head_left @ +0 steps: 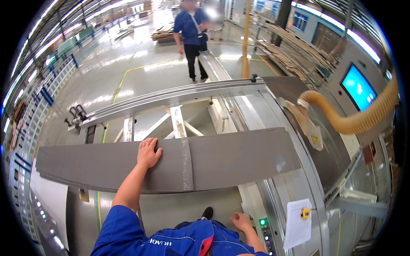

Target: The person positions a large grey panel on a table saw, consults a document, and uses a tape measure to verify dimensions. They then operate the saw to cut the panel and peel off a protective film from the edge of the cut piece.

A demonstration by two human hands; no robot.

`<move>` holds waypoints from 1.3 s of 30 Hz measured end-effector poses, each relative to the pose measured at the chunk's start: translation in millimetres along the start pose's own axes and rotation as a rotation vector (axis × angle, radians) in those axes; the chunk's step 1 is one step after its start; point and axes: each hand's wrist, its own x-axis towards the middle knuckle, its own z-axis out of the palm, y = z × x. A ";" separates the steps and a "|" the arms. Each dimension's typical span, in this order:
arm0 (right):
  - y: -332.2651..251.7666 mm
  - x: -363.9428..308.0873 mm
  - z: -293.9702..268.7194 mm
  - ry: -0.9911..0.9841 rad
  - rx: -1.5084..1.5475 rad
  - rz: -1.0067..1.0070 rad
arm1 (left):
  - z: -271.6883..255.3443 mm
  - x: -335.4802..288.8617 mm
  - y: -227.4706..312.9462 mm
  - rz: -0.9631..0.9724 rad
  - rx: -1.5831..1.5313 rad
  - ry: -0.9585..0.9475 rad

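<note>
Long dark-grey panels [239,155] lie stacked across the machine in front of me, with a pale, scuffed strip [186,164] crossing them near the middle. My left hand [148,153] rests flat on the top panel, left of that strip, fingers spread toward the far edge. Close to my body on the right, my right hand [241,222] hangs with its fingers curled in, and nothing shows in it. Beside it is a column of buttons [265,234] with a green light at the top.
A metal fence rail [171,97] runs beyond the panels. At right are a paper sheet [294,230] with a yellow tape measure [305,213], a ribbed yellow hose [341,121] and a lit screen [358,87]. Another person [190,32] stands past the rail. Boards [294,47] fill a rack.
</note>
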 end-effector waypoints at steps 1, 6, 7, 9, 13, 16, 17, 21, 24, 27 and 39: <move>1.2 -3.0 -1.1 0.061 0.024 0.020 | -0.2 0.4 -0.3 0.014 -0.006 0.008; 2.4 -46.0 13.2 0.199 0.121 0.011 | -2.7 -2.3 -2.4 0.026 -0.074 0.000; 4.4 -65.5 19.0 0.191 0.074 0.071 | -1.0 -0.9 -4.0 0.000 -0.152 -0.018; 9.3 -93.0 21.2 0.119 0.042 0.030 | 7.6 2.3 -10.2 -0.032 -0.103 -0.073; 34.1 -157.2 13.0 0.357 0.190 0.063 | 35.6 14.4 -41.1 0.134 -0.206 -0.086; 49.4 -188.7 -0.6 0.602 0.355 0.189 | 52.0 32.9 -74.1 0.234 0.157 0.045; 54.5 -200.2 -5.1 0.658 0.401 0.213 | 48.1 34.8 -83.1 0.271 0.181 0.029; 99.8 -217.4 -29.7 0.882 0.422 0.356 | 31.5 42.7 -49.0 0.294 0.284 0.143; 144.9 -224.9 -45.8 1.143 0.376 0.319 | 9.3 17.0 49.7 0.449 -0.013 0.349; 185.9 -218.8 -63.1 1.226 0.288 0.376 | 18.0 -51.2 185.5 0.587 -0.265 0.232; 215.8 -87.2 -228.1 1.200 -0.035 0.068 | 116.3 -229.5 608.6 1.365 -0.093 -0.558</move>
